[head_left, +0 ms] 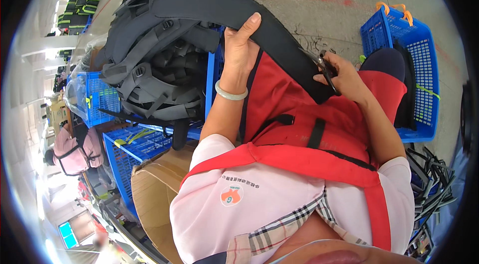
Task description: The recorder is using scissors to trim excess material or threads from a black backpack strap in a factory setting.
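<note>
A long padded dark grey shoulder strap [279, 34] runs from the pile at the left across my lap, over my red apron [279, 84]. My left hand [242, 47] is closed round its middle, thumb on top and fingers hidden beneath. Near the strap's lower end, my right hand [345, 78] holds a small pair of dark scissors [327, 72]. The blades lie close to the strap's edge; whether they touch it I cannot tell. Under the raised strap, a heap of similar grey straps [154, 82] with buckles and webbing fills the left side.
Blue plastic crates stand at the left [119, 164] and right [426, 99]; the right one has orange ties and dark pieces inside. A cardboard box [154, 199] is by my left side. Black strips [431, 176] lie at the right. Another person in pink [80, 149] works farther left.
</note>
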The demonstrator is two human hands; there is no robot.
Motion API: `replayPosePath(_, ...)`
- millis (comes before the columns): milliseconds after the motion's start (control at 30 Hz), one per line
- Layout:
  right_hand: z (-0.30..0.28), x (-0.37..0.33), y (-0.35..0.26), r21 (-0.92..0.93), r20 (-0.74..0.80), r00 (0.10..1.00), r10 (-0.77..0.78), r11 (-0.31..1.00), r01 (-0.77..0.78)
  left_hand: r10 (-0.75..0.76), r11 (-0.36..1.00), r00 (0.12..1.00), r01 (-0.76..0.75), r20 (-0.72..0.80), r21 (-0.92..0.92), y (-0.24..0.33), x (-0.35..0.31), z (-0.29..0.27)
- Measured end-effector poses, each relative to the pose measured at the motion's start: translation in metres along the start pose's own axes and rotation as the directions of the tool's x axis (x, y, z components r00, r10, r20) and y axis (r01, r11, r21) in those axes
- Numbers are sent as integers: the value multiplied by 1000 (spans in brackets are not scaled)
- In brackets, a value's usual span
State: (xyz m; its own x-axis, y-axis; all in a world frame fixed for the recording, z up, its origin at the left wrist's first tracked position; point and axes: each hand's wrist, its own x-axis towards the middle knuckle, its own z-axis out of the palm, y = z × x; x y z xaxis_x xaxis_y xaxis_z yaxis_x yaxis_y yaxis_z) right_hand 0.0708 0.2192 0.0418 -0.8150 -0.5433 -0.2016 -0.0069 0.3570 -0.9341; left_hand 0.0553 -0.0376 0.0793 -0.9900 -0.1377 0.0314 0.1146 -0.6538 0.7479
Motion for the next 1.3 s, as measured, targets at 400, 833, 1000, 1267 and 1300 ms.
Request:
replayPosePath(400, 4, 0, -34, -79, -131, 984, -116, 991, 107, -48, 999, 990, 45, 135, 28, -7, -2, 11)
replayPosePath(833, -2, 7, -48, -233, -172, 967, -188, 961, 146, -80, 996, 967, 66, 244, 65, -18, -4, 14)
replayPosePath(1000, 4, 17, -33, 4, -136, 987, -88, 996, 90, -120, 993, 971, 117, 207, 26, -18, 0, 17)
replayPosePath(1267, -8, 20, -20, 256, -287, 954, -92, 952, 169, -94, 940, 965, 5, 244, 342, 46, 37, 48)
replayPosePath(1300, -13, 20, -19, 290, -324, 942, -86, 939, 186, -165, 892, 949, 27, 269, 451, 65, 37, 54)
